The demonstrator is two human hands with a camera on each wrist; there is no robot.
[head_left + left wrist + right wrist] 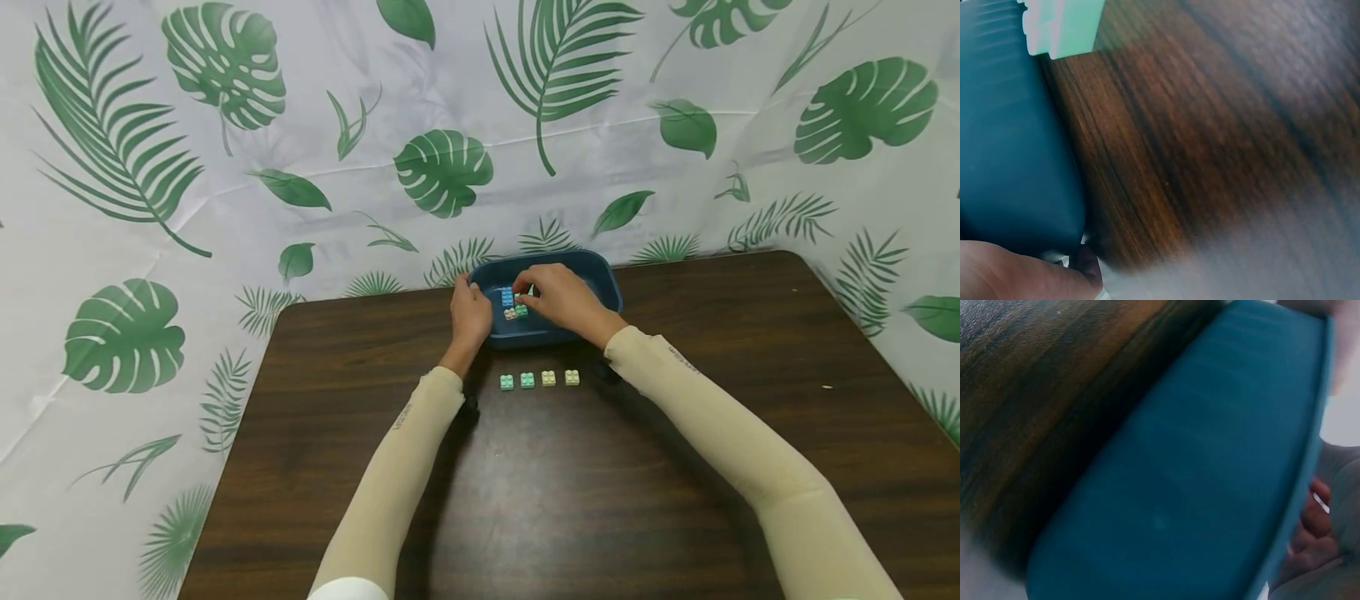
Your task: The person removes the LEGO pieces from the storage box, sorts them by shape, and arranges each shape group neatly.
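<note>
A dark blue plastic tub [525,340] stands at the table's back edge. My left hand [471,315] grips its left end, thumb at the rim; in the left wrist view, the thumb [1029,275] shows at the tub wall [1019,156]. My right hand [566,298] reaches inside with bent fingers, pinching a small building brick whose colour is mostly hidden. Blue bricks [507,297], a pinkish brick [511,314] and a green brick [521,311] lie beneath the fingertips. From the right wrist, the tub's outer wall [1172,456] covers part of my right hand [1313,534].
In front of the tub, two mint green bricks [527,380] and two pale yellow bricks [560,378] form a row on the dark wooden table [517,500]. A leaf-printed cloth [337,208] hangs right behind the table and tub.
</note>
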